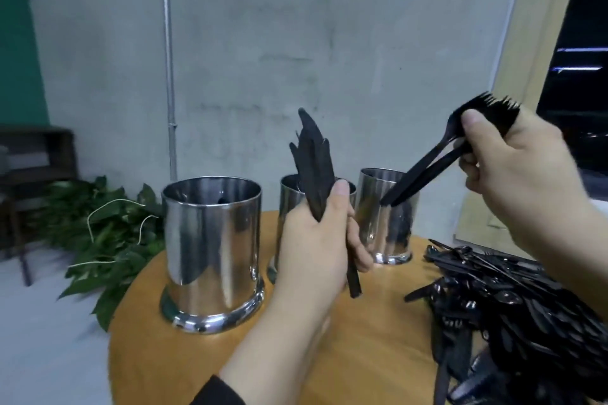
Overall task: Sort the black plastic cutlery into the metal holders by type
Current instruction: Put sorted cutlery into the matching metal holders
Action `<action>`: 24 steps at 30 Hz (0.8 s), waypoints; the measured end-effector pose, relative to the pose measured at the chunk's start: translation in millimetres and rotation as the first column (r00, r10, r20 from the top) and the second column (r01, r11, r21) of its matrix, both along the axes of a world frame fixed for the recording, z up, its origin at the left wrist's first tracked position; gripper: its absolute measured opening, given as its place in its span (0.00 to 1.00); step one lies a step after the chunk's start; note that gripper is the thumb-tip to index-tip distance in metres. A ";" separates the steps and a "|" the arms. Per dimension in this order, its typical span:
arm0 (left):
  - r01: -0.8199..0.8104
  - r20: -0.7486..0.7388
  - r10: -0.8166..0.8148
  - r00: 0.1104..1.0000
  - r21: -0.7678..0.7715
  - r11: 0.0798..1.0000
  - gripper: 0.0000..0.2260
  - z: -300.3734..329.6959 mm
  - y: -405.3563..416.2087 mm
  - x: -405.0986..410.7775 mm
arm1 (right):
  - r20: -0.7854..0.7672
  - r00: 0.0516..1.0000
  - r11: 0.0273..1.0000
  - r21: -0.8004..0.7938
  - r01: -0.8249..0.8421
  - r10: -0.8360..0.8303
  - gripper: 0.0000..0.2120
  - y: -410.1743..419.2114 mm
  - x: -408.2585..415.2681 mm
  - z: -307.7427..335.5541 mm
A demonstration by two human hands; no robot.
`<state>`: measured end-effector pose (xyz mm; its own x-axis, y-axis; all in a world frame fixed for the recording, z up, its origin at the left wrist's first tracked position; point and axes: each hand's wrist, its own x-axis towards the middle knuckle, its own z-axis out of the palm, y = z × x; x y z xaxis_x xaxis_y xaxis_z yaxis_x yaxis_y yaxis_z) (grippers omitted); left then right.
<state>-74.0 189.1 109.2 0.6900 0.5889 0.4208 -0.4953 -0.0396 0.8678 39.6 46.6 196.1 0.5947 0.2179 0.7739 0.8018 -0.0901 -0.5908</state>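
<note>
Knives in left hand, forks in right hand

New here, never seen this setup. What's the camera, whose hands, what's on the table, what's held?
No robot: a person works bare-handed, filmed by one wide-angle camera on their head, looking forward and down. A round wooden table carries three shiny metal holders: left holder, middle holder, right holder. An unsorted cutlery pile lies at right. The left hand has a grip on a bunch of knives, blades up. The right hand holds forks near their tines, handles pointing down toward the right holder. Green leaves lie beyond the table.
</note>
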 end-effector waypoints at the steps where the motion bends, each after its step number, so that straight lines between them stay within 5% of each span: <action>1: -0.029 -0.003 0.029 1.000 -0.005 1.000 0.19 1.3 10.2 -7.4 | 0.023 1.000 1.000 -0.015 -0.009 0.009 0.14 17.8 2.8 5.6; 10: -0.002 -0.006 0.001 1.000 -0.148 0.989 0.17 -2.4 68.7 -39.0 | 0.090 0.993 0.957 -0.274 0.093 -0.071 0.10 154.8 47.7 14.3; 15: 0.051 -0.016 -0.055 0.998 -0.175 0.983 0.16 -7.1 77.6 -38.3 | 0.047 0.981 0.746 -0.644 0.172 -0.186 0.29 174.9 58.5 -9.8; 18: 0.083 -0.035 -0.089 0.995 -0.142 0.986 0.16 -9.3 75.5 -35.8 | 0.128 0.971 0.820 -0.520 0.238 -0.201 0.31 159.8 47.8 -12.9; 21: 0.152 -0.054 -0.159 0.986 -0.120 0.981 0.15 -12.0 67.9 -30.3 | 0.132 0.991 0.928 -0.367 0.060 -0.012 0.23 129.9 21.2 -10.3; 24: 0.215 -0.114 -0.217 0.969 -0.038 0.976 0.14 -15.0 53.6 -20.5 | 0.010 0.965 0.878 -0.417 -0.234 0.262 0.29 98.9 -11.3 -15.8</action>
<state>-94.5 242.7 94.2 0.8456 0.4298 0.3165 -0.3847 0.0796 0.9196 28.3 145.4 180.3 0.4318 0.6567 0.6183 0.8644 -0.1055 -0.4916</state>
